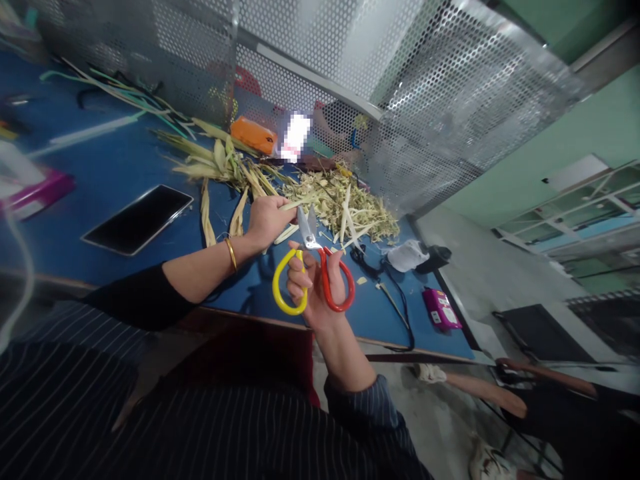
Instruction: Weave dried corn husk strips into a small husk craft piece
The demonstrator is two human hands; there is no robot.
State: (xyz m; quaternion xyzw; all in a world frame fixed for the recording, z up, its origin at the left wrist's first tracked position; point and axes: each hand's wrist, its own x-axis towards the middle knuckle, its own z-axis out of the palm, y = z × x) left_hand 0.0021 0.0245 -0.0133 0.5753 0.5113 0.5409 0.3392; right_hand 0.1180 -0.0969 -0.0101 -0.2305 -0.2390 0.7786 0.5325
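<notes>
My right hand grips a pair of scissors with one yellow and one red handle. The blades are apart and point away from me, toward the pile. Just left of them, my left hand pinches a pale strip of dried husk, whose end reaches over to the blade tips. Whether the blades touch the strip I cannot tell. Beyond the scissors lies a heap of cut husk pieces. Longer dried husk leaves are bundled behind my left hand.
A dark-screened phone lies on the blue table at left. Behind the heap are an orange pouch and a perforated metal screen. At right are a purple packet, a black cable and a seated person.
</notes>
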